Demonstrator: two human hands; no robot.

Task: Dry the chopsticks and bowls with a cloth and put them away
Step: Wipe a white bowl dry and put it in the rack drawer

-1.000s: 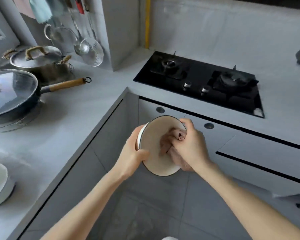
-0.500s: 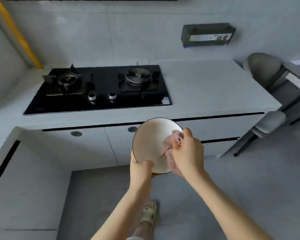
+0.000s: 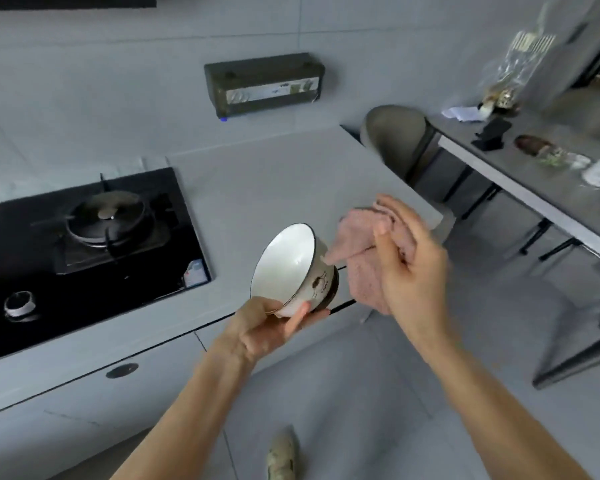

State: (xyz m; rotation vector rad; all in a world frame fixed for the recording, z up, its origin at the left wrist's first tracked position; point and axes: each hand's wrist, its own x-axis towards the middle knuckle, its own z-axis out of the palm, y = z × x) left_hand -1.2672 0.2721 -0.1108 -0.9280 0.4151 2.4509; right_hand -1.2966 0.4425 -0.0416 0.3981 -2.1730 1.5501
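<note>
My left hand (image 3: 269,327) grips a white bowl (image 3: 288,263) with a dark rim from below, tilted so its mouth faces up and left. It is held in the air over the front edge of the grey counter (image 3: 291,174). My right hand (image 3: 407,268) holds a pink cloth (image 3: 359,251) just to the right of the bowl. A corner of the cloth touches the bowl's outer wall; the hand itself is outside the bowl. No chopsticks are in view.
A black gas hob (image 3: 84,244) is set in the counter at the left. A dark box (image 3: 264,83) hangs on the wall behind. To the right stand a grey chair (image 3: 399,140) and a table (image 3: 534,188) with small items. Drawers run below the counter.
The view has swung right along the counter. My right hand has drawn the cloth out of the bowl to its right side, and the bowl has turned from facing me to facing up-left.
</note>
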